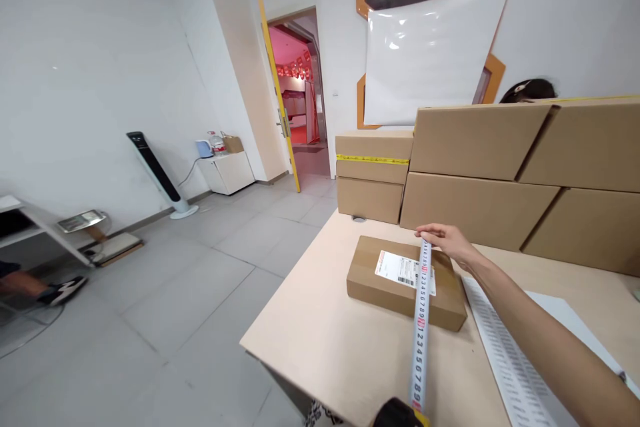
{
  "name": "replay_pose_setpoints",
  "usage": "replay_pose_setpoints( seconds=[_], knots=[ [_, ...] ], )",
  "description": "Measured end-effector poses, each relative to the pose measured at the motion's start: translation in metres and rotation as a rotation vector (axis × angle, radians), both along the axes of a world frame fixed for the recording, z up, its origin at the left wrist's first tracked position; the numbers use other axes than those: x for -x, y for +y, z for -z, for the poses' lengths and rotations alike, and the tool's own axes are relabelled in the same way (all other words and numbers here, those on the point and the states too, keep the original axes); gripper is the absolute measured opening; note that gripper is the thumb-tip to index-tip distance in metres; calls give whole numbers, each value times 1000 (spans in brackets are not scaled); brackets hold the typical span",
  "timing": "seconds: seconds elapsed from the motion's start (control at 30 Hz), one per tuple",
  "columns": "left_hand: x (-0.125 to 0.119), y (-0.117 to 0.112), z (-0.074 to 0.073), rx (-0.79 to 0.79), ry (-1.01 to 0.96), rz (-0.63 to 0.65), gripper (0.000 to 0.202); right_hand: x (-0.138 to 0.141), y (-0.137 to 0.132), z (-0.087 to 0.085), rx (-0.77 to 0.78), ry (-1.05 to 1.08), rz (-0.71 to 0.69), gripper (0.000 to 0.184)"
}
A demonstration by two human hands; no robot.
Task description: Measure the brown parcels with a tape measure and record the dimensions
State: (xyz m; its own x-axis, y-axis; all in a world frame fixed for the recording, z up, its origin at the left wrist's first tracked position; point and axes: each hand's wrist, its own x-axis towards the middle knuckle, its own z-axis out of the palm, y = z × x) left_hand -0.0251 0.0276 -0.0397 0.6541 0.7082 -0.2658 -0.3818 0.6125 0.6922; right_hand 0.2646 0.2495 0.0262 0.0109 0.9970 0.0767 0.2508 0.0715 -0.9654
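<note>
A small flat cardboard box [395, 283] with a white shipping label [400, 269] lies on the light wooden table [325, 353]. A white measuring tape [421, 320] stretches across the box from its black and yellow case [397, 413] at the bottom edge of the view. My right hand [450, 241] reaches in from the lower right and pinches the tape's far end at the box's back edge. My left hand does not show.
Large cardboard boxes [500, 173] are stacked along the table's back, one of them [373, 157] with a yellow strip. A printed sheet [505, 347] lies to the right of the small box. A person's head [527, 90] shows behind the stack. The table's left edge drops to grey floor tiles.
</note>
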Motion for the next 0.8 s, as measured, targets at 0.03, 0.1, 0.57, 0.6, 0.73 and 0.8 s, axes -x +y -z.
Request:
replay_pose_setpoints(
  seconds=[0.03, 0.1, 0.57, 0.6, 0.73, 0.8],
  knots=[
    [-2, -1, 1, 2, -2, 4, 35, 4, 4, 5, 9, -13, -12, 32],
    [-6, -5, 3, 6, 1, 15, 34, 9, 11, 12, 23, -38, -32, 29],
    [0, -25, -40, -19, -6, 154, 64, 11, 25, 42, 42, -141, -42, 21],
    [1, -26, -43, -19, -11, 155, 64, 10, 26, 42, 40, -153, -38, 21],
    [4, -31, -46, -14, -9, 169, 47, 5, 29, 42, 31, -193, -36, 19],
    [3, -34, -45, -4, 6, 177, 39, 4, 29, 41, 29, -215, -35, 19]
  ],
)
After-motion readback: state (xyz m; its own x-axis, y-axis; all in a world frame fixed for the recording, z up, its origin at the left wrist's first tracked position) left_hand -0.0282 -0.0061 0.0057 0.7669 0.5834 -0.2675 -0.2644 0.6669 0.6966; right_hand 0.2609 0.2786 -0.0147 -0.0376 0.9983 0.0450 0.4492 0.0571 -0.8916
